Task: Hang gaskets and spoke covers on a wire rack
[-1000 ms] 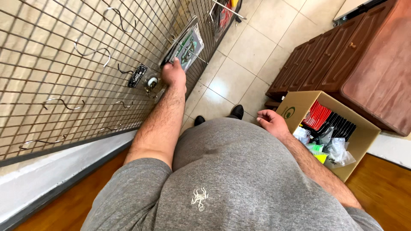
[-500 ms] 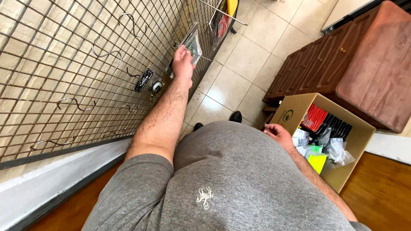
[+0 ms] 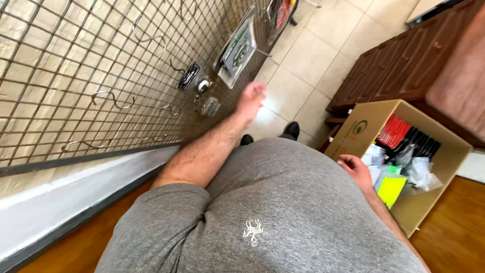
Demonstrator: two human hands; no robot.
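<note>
Left hand (image 3: 251, 99) loosely curled, empty, near brown wire grid panel (image 3: 76, 76). Right hand (image 3: 355, 169) relaxed, empty, beside open cardboard box (image 3: 429, 202).

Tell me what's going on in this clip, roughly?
A person in a grey shirt stands beside a wire grid panel hung with metal hooks and a few packaged items. The left hand is stretched out near the panel, just below those packages, holding nothing that can be seen. The right hand is low at the rim of an open cardboard box on the floor, which holds red, black and yellow packaged goods; whether it grips anything is unclear.
</note>
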